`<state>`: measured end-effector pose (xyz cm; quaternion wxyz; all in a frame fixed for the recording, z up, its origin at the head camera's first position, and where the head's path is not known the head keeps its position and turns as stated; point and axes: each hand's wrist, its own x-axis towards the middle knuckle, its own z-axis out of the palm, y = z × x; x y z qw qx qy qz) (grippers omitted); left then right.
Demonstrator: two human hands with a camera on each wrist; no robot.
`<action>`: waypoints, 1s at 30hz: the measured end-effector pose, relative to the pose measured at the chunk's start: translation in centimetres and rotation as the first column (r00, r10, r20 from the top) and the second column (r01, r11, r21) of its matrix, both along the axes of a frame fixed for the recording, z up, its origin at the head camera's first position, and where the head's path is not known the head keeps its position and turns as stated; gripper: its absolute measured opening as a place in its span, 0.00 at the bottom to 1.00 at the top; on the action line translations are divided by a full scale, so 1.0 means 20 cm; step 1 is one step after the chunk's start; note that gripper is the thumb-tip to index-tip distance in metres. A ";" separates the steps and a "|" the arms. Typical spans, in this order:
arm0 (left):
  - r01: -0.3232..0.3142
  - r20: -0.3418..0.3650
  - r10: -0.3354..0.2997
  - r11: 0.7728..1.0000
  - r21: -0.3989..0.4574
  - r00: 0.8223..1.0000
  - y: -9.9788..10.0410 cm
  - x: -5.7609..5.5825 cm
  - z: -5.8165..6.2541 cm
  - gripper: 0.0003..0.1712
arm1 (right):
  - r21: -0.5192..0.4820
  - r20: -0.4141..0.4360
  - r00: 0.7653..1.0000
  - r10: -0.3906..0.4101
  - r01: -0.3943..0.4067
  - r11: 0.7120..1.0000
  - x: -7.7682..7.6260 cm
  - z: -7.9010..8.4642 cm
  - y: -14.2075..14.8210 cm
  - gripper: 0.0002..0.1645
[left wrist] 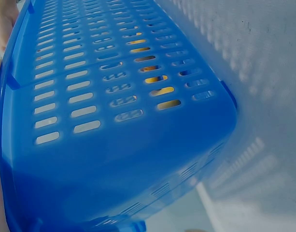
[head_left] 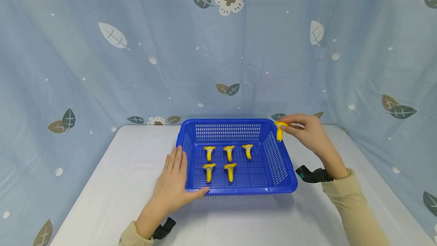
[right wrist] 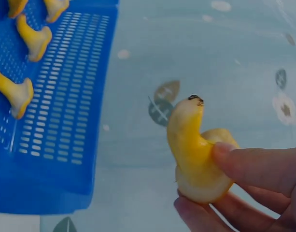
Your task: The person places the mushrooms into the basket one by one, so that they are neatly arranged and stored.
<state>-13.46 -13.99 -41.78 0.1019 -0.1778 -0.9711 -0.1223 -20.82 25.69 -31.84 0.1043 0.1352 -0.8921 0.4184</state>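
Observation:
A blue plastic basket (head_left: 239, 190) with slotted walls stands on the white table. Inside it, several yellow mushrooms lie in two rows, among them one at the front (head_left: 230, 172) and one at the back right (head_left: 247, 151). My right hand (head_left: 307, 132) pinches another yellow mushroom (right wrist: 196, 154) by its cap between thumb and fingers, above the basket's right rim, dark-tipped stem pointing down in the head view. With fingers extended, my left hand (head_left: 172, 185) rests on the basket's front left corner, thumb along the front rim. The left wrist view shows the basket's slotted side wall (left wrist: 114, 140).
The white tabletop (head_left: 126, 185) spreads around the basket. Behind it hangs a blue curtain (head_left: 177, 63) printed with leaves and flowers. Black wrist straps (head_left: 314, 174) sit on both wrists.

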 end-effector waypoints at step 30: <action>-0.002 0.007 0.002 1.000 0.014 1.000 0.01 0.01 0.00 0.75 | 0.173 0.430 0.872 0.233 -0.333 0.927 -0.18 -0.16 -0.30 0.10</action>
